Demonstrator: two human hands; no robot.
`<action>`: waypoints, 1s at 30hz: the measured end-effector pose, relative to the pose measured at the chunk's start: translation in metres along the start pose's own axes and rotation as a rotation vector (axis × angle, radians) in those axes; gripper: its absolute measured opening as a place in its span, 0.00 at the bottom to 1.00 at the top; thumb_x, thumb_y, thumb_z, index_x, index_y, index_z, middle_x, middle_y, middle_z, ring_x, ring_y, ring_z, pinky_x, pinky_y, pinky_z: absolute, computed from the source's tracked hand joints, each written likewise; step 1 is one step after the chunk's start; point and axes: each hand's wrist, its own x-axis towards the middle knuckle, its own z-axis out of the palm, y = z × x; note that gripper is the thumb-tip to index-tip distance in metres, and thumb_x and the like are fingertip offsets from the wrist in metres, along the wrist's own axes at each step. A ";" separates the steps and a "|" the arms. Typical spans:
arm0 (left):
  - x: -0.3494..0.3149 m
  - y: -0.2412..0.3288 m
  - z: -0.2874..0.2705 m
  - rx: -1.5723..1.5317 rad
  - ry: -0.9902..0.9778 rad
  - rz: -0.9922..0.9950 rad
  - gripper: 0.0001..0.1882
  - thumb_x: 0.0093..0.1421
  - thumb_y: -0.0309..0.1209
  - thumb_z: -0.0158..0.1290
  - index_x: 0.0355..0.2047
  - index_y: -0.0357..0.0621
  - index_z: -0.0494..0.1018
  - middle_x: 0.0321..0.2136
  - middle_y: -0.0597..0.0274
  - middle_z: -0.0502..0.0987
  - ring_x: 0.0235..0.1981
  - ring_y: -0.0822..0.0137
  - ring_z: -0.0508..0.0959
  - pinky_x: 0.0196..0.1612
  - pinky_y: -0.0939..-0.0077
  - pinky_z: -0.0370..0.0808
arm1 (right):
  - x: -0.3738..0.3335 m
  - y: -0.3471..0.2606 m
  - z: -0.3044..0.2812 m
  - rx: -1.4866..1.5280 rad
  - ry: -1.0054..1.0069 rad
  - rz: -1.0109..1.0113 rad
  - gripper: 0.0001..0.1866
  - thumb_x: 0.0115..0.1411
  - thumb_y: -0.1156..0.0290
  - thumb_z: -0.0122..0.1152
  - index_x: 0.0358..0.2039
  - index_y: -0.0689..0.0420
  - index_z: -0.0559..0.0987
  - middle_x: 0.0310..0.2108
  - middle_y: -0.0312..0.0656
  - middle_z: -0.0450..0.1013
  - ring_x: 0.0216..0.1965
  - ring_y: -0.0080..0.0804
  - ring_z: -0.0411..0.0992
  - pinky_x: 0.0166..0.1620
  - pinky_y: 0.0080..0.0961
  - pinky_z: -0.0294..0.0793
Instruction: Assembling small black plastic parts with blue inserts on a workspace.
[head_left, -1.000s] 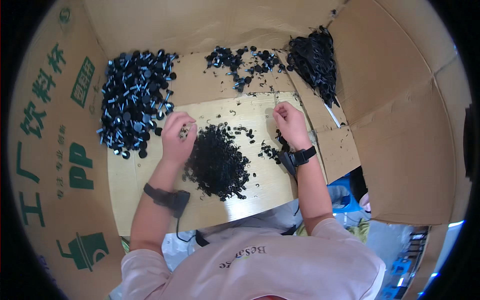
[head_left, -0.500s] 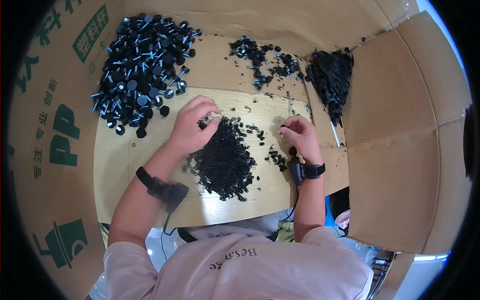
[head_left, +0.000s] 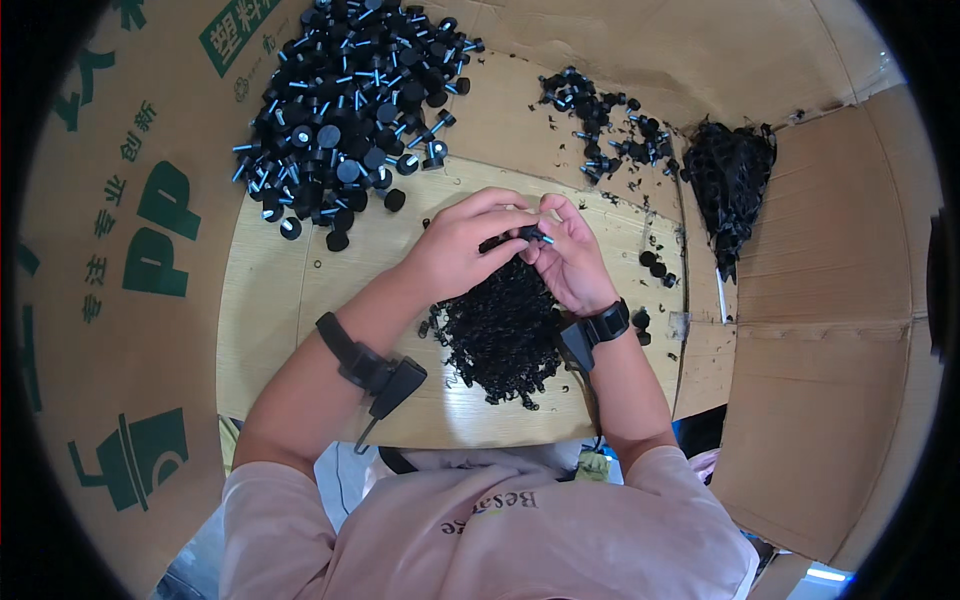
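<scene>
My two hands meet above a dark heap of small curled black pieces [head_left: 500, 340]. Between their fingertips is a black-headed bolt [head_left: 537, 236], its shiny shank pointing right. My left hand [head_left: 468, 240] is closed, with thumb and fingers pinched at the black end. The fingers of my right hand [head_left: 572, 262] close round the bolt from the other side, beside the shank. Fingers cover part of the bolt, and I cannot tell whether a small curled piece is held with it. Each wrist wears a black strap with a boxy device.
A large pile of black-headed bolts [head_left: 350, 120] lies at the back left. A smaller scattered group of bolts [head_left: 600, 125] is at the back right, near a bunch of glossy black material [head_left: 730, 190]. Several black round parts [head_left: 655, 265] lie right. Cardboard walls [head_left: 830, 250] enclose the table.
My hands, apart before, have come together over the heap; the right brought its bolt leftward to the left hand. The whole view has shifted, so the scene sits further right.
</scene>
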 end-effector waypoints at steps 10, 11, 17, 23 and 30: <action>0.007 -0.001 -0.002 -0.075 0.138 -0.277 0.11 0.59 0.24 0.54 0.42 0.35 0.75 0.37 0.57 0.78 0.37 0.70 0.79 0.42 0.77 0.75 | 0.000 0.002 0.015 -0.241 0.038 -0.066 0.17 0.65 0.78 0.47 0.54 0.62 0.64 0.42 0.46 0.73 0.36 0.29 0.76 0.41 0.23 0.75; 0.005 -0.006 0.000 -0.101 0.138 -0.271 0.10 0.60 0.23 0.52 0.42 0.35 0.75 0.37 0.58 0.77 0.37 0.70 0.79 0.42 0.78 0.75 | 0.000 0.003 0.013 -0.277 0.037 -0.075 0.18 0.63 0.80 0.51 0.54 0.62 0.66 0.43 0.46 0.74 0.35 0.27 0.75 0.40 0.22 0.76; 0.008 0.000 0.006 -0.165 0.131 -0.310 0.10 0.59 0.22 0.53 0.41 0.33 0.76 0.35 0.56 0.77 0.36 0.68 0.81 0.38 0.79 0.77 | -0.003 0.008 0.005 -0.327 0.014 -0.135 0.15 0.60 0.80 0.56 0.49 0.63 0.71 0.39 0.43 0.76 0.33 0.23 0.75 0.36 0.19 0.76; 0.004 -0.002 0.004 -0.043 0.086 -0.302 0.10 0.60 0.24 0.53 0.41 0.34 0.77 0.33 0.59 0.77 0.32 0.73 0.78 0.35 0.82 0.75 | -0.001 0.012 0.010 -0.367 0.090 -0.143 0.10 0.61 0.78 0.57 0.43 0.65 0.75 0.32 0.42 0.77 0.29 0.23 0.75 0.33 0.18 0.76; 0.005 0.003 0.005 0.026 0.042 -0.132 0.12 0.54 0.18 0.56 0.40 0.35 0.77 0.36 0.57 0.76 0.35 0.70 0.77 0.39 0.79 0.75 | -0.001 0.007 0.005 -0.346 0.079 -0.134 0.08 0.65 0.73 0.53 0.39 0.66 0.75 0.29 0.45 0.77 0.29 0.26 0.77 0.30 0.20 0.77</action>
